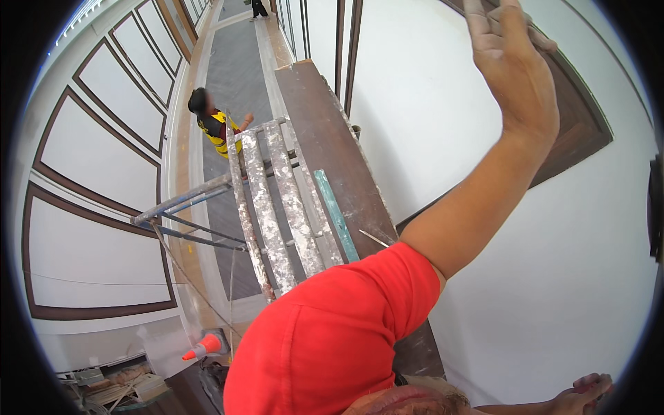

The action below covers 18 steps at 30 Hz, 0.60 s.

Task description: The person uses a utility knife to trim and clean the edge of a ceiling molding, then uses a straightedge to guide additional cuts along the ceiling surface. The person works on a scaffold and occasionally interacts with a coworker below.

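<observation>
My left arm, in a red sleeve, reaches up to the right. My left hand is open, its fingers stretched out and whitish with dust, beside the dark wood moulding on the white wall. The top edge cuts off the fingertips, and no held thing shows. Low at the right rim, my right hand is near the same wall with its fingers bent together. Anything inside them is hidden.
A paint-spattered scaffold stands at left, by a dark board bearing a teal strip and a thin stick. Below are a person in a yellow and dark vest, an orange cone and piled scraps.
</observation>
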Motion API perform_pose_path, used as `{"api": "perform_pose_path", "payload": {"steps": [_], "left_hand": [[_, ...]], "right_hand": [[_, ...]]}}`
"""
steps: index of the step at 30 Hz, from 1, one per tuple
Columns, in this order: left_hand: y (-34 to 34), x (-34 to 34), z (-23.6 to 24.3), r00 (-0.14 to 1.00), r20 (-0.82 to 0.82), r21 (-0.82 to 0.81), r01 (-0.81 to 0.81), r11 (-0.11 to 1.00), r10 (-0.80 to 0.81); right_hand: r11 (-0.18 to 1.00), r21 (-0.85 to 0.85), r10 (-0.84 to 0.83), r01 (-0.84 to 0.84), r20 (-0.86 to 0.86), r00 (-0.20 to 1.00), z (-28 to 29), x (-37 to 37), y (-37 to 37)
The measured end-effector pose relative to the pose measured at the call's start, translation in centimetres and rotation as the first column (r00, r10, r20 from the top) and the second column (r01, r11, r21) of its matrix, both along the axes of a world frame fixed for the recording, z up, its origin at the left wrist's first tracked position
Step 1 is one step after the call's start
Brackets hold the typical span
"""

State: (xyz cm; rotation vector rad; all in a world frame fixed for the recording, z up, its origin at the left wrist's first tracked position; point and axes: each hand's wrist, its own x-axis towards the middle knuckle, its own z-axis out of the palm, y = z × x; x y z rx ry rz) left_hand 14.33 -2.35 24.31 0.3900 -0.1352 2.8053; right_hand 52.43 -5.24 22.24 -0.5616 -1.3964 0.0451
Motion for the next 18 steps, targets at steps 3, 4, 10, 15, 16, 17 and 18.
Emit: {"api": "perform_pose_path", "payload": {"steps": [3,4,10,15,16,17,18], "left_hand": [[-0.4,0.4,0.0,1.000,-0.005,-0.067,-0.023,0.997,0.023],[1.6,-0.1,-1.2,1.000,0.001,-0.007,-0.016,1.000,0.016],[4.2,-0.6,-3.1,0.994,0.097,0.019,-0.058,0.998,0.056],[6.4,-0.3,-3.4,0.991,0.133,-0.039,0.023,0.999,-0.017],[6.7,0.0,-3.4,0.991,0.131,-0.055,0.034,0.998,-0.027],[7.1,0.4,-3.4,0.991,0.129,-0.071,0.044,0.997,-0.035],[6.7,-0.3,-4.0,0.992,0.125,-0.103,0.014,0.995,-0.001]], "right_hand": [[0.941,-0.242,-0.241,0.236,0.008,0.970,-1.3,2.6,0.3],[0.940,-0.276,-0.200,0.199,0.022,0.979,-1.9,3.3,0.6],[0.939,-0.196,-0.177,0.281,0.426,0.888,-1.0,-2.2,-0.3],[0.936,0.182,-0.338,0.303,0.706,0.622,3.1,-3.6,1.9],[0.923,0.253,-0.379,0.290,0.726,0.574,4.0,-4.0,2.5],[0.911,0.283,-0.405,0.299,0.743,0.532,5.0,-4.5,3.0],[0.917,0.293,-0.394,0.269,0.766,0.508,5.3,-5.6,4.2]]}}
